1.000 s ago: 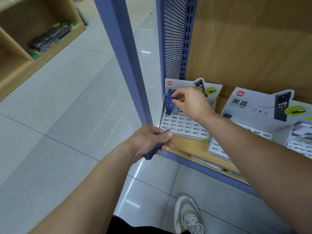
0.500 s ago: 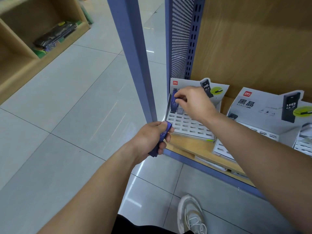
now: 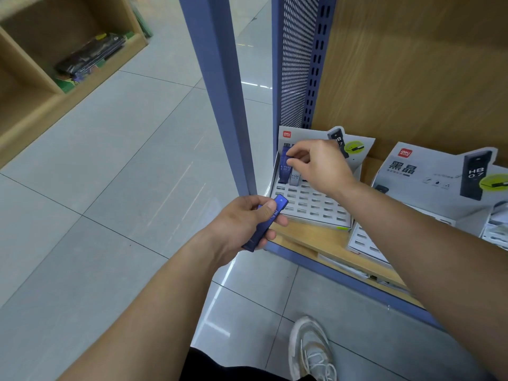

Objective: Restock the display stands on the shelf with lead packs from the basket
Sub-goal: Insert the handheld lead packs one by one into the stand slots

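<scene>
A white slotted display stand (image 3: 310, 204) sits at the left end of the wooden shelf (image 3: 319, 237). My right hand (image 3: 319, 163) pinches a blue lead pack (image 3: 284, 167) standing upright in the stand's top-left corner, next to a grey pack (image 3: 295, 177). In front of the stand's near edge, my left hand (image 3: 244, 221) grips another blue lead pack (image 3: 268, 221), tilted. A second display stand (image 3: 428, 182) marked HB 0.7 stands further right. The basket is out of sight.
A blue metal upright (image 3: 220, 92) and a perforated blue side panel (image 3: 297, 61) stand left of the shelf. A wooden shelf unit (image 3: 55, 86) with dark packets stands across the tiled floor. My white shoe (image 3: 310, 350) is below the shelf edge.
My right hand has pushed the blue pack down into the stand's top-left slot. My left hand has risen a little toward the stand with its pack.
</scene>
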